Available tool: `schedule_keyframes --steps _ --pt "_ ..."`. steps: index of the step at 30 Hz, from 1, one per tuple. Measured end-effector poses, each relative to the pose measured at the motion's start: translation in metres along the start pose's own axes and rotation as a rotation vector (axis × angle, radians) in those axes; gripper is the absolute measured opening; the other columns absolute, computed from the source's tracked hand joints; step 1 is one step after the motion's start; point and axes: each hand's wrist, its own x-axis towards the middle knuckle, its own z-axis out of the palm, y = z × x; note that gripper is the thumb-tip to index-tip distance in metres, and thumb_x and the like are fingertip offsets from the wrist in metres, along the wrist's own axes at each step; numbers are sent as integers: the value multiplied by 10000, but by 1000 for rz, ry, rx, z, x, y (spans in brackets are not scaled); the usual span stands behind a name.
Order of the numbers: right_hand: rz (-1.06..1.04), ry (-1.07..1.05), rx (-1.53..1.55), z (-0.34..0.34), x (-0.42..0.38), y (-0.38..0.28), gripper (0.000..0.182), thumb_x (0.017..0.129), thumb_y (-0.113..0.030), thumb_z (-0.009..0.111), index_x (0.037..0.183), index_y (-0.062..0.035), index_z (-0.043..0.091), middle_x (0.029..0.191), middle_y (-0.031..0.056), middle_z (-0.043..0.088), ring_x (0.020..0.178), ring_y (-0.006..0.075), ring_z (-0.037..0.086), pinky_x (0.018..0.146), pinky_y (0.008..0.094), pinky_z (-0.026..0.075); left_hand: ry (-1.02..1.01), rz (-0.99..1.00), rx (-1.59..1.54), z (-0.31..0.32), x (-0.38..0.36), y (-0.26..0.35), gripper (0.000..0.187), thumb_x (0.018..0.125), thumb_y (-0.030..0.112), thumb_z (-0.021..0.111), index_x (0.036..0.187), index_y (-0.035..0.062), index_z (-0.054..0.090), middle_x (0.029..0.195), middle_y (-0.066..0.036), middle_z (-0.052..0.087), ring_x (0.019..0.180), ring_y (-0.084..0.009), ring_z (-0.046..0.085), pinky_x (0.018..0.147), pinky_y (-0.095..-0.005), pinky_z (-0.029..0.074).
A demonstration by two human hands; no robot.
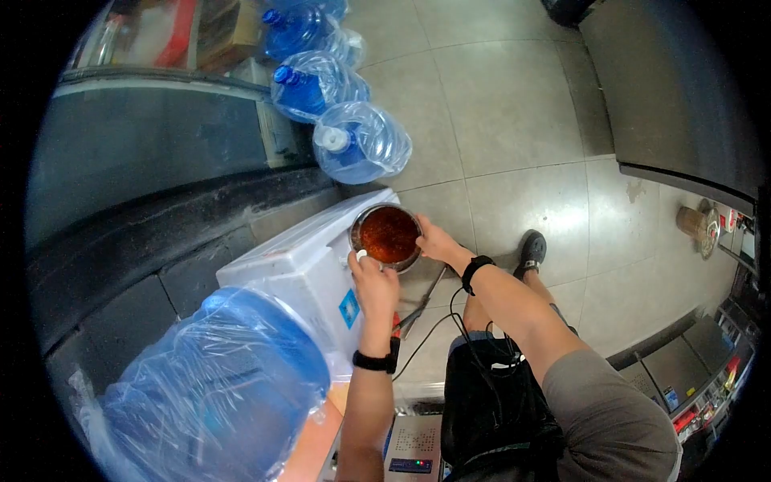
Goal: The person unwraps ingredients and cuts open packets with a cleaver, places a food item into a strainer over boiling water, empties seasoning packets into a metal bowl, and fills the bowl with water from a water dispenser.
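A round metal bowl (354, 233) of dark red, oily sauce (389, 234) is held level in front of me, overlapping the corner of a white box (281, 261) in this view. My left hand (375, 283) is closed on the near left side of its rim. A small white piece (361, 254) shows at that hand's fingertips; I cannot tell what it is. My right hand (438, 241) grips the bowl's right side, thumb at the rim and the other fingers mostly hidden beneath. Black bands circle both wrists.
Several blue water jugs (353, 149) in clear plastic stand along the left wall. A larger plastic-wrapped blue jug (217, 386) is close by at lower left. A steel cabinet (675, 88) stands right, with tiled floor (522, 104) between. Black cables (418, 353) hang near my legs.
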Motion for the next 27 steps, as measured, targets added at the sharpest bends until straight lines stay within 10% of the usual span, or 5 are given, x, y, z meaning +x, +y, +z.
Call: schedule_keyframes --steps 27 --pt "-28 5 -25 2 -7 1 638 858 -70 513 1429 48 254 1280 313 509 1172 452 496 985 446 414 27 4 -1 18 15 -20 183 735 66 607 833 -21 479 1099 -252 467 951 -450 509 876 -476 443"
